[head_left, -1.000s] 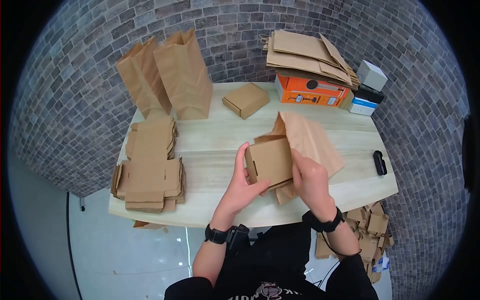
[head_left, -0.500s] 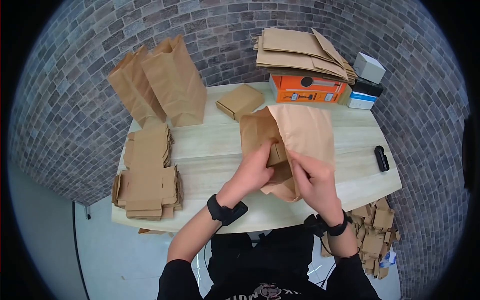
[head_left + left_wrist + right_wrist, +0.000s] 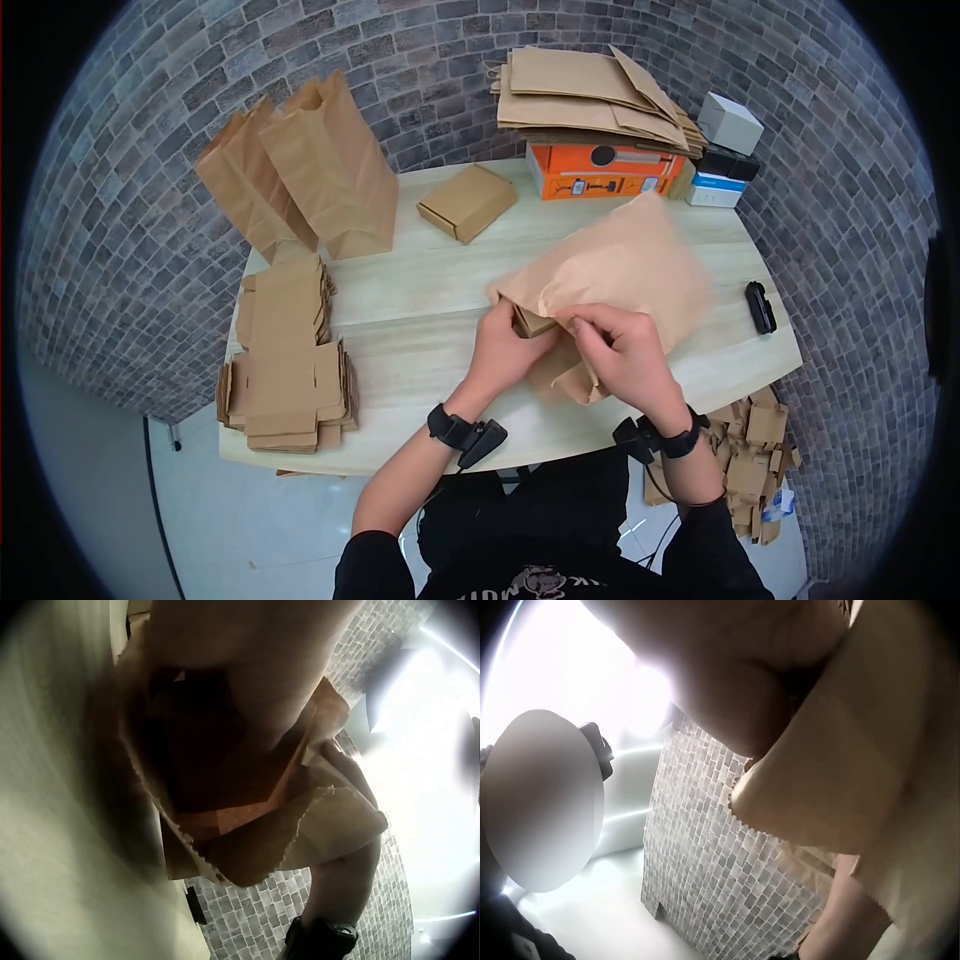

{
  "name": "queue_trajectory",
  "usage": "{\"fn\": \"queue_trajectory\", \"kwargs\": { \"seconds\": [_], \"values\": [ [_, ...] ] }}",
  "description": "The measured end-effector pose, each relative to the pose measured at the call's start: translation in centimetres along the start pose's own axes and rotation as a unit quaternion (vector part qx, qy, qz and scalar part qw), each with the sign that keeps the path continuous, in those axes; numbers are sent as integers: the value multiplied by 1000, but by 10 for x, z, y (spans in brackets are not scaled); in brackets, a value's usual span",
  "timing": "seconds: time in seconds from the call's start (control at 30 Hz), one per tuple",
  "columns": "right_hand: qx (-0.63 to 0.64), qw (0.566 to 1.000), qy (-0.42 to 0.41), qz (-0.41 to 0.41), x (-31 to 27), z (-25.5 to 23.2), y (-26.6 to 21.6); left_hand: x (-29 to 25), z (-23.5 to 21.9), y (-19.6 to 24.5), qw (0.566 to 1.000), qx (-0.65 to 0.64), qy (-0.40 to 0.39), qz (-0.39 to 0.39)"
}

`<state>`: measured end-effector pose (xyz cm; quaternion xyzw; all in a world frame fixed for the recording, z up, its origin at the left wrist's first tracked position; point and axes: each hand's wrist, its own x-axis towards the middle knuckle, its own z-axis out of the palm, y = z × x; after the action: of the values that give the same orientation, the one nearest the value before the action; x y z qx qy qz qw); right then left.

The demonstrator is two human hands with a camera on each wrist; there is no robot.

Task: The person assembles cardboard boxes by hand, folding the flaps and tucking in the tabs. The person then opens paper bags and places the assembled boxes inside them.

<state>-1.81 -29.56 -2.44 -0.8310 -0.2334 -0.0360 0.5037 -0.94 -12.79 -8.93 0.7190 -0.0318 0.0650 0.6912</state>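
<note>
A brown paper bag (image 3: pixel 640 255) lies tilted on the table with its mouth toward the person. The left hand (image 3: pixel 508 352) reaches into the mouth and holds a small cardboard box (image 3: pixel 532 322), of which only one end shows; its fingertips are hidden. The right hand (image 3: pixel 625 362) pinches the bag's rim between thumb and fingers. In the left wrist view the left hand (image 3: pixel 247 667) reaches inside the bag, past its jagged rim (image 3: pixel 296 832). The right wrist view shows the right hand (image 3: pixel 742 682) against the bag's paper (image 3: pixel 832 772).
Two upright paper bags (image 3: pixel 335 175) and a closed cardboard box (image 3: pixel 467 202) stand at the back. Flattened cardboard (image 3: pixel 290 385) is stacked at left. Folded bags (image 3: pixel 590 95) lie on an orange box (image 3: pixel 605 172). A black object (image 3: pixel 760 308) is at right.
The left hand with the small box went from outside the bag into its mouth. The bag has swung over and tilted, its mouth now mostly covered by paper. The right hand keeps its grip on the rim.
</note>
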Motion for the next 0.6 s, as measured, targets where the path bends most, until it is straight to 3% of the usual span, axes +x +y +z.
{"fn": "queue_trajectory", "kwargs": {
  "seconds": [0.07, 0.13, 0.2, 0.3, 0.43, 0.47, 0.5, 0.6],
  "values": [
    [2, 1000, 4, -2, 0, -2, -6, 4, 0, -7, 999, 20, -14, 21],
    [10, 996, -47, -74, -1, 0, -13, 8, 3, -32, 998, 41, -23, 41],
    [23, 992, -85, -87, -2, 5, -22, 13, 9, -72, 966, 115, -37, 228],
    [46, 982, -148, -107, -7, 4, -31, 14, 5, -73, 956, 184, -23, 228],
    [-15, 994, -53, -93, -11, -3, -33, 26, 4, -67, 921, 316, -7, 229],
    [-30, 995, -15, -96, -9, -4, -35, 29, 4, -40, 958, 232, -36, 166],
    [-46, 993, 24, -102, -7, -4, -37, 29, 5, -40, 958, 230, -37, 167],
    [-70, 985, 13, -160, -5, 7, -37, 28, 8, -43, 961, 235, -80, 121]
  ]
}}
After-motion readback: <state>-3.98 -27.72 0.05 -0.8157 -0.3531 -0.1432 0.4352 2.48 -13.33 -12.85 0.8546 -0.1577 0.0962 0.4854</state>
